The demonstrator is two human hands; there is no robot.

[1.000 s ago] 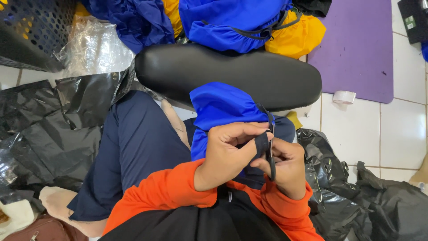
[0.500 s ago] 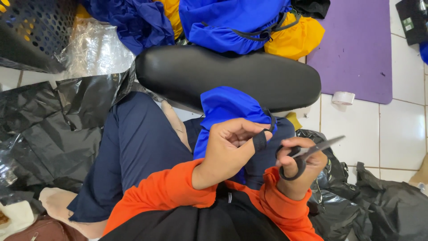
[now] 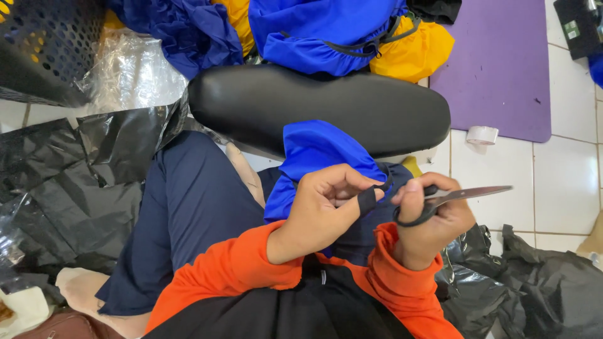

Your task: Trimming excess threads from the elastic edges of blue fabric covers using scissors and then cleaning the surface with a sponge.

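My left hand (image 3: 317,207) pinches a short black strap (image 3: 367,199) that comes off a blue fabric piece (image 3: 314,154) lying over my lap. My right hand (image 3: 430,220) grips a pair of black-handled scissors (image 3: 461,196), blades closed and pointing right, just beside the strap's end. Both arms wear orange sleeves. The blue fabric rests against a black padded seat (image 3: 314,103) in front of me.
Blue and yellow fabric items (image 3: 339,31) are piled beyond the seat. A purple mat (image 3: 502,63) and a roll of clear tape (image 3: 482,134) lie on the white tiled floor at the right. Black plastic sheeting (image 3: 69,182) spreads left and right; a black perforated basket (image 3: 44,44) stands top left.
My right hand has drawn away from the strap to the right and now shows the scissors with their blades level. My left hand keeps its hold on the strap.
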